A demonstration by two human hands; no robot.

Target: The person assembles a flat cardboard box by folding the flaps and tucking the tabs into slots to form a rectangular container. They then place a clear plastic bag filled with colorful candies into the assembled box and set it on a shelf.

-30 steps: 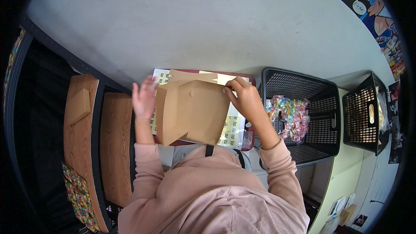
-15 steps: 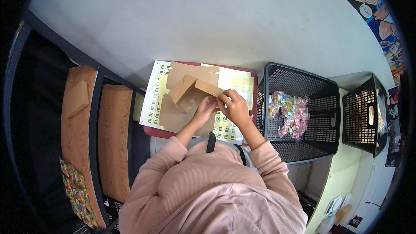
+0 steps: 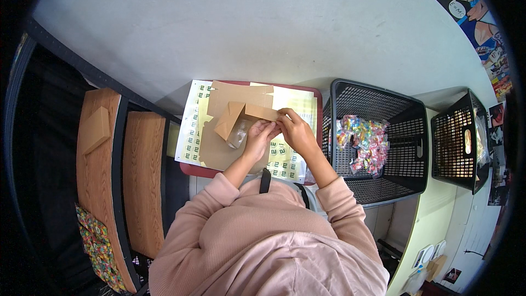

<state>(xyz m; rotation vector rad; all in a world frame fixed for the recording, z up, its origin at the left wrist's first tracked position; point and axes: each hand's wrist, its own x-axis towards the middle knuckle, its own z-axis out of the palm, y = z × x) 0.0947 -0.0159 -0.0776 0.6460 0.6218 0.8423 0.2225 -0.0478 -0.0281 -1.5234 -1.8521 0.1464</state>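
Observation:
A partly folded brown cardboard box (image 3: 229, 119) with a clear plastic window (image 3: 237, 135) is held above the table. My right hand (image 3: 296, 131) pinches the end of its long side flap at the right. Close beside it, my left hand (image 3: 258, 139) is closed with its fingertips meeting those of the right hand at the box's lower right edge. Part of the box is hidden behind the left fingers. Beneath it are flat brown cardboard pieces (image 3: 216, 151), lying on white and yellow sheets of printed stickers (image 3: 190, 126).
The sheets rest on a dark red tabletop (image 3: 192, 170). To the right stands a black plastic crate (image 3: 405, 131) with colourful wrapped sweets (image 3: 368, 145); a smaller black crate (image 3: 455, 142) is beyond it. At left, a wooden shelf (image 3: 98, 170) bears a cardboard box (image 3: 97, 130) and a patterned bag (image 3: 98, 241).
The box has turned in my hands, so its side panel and window sit at a different angle. Both hands stay at the same end, and the whole view has shifted slightly.

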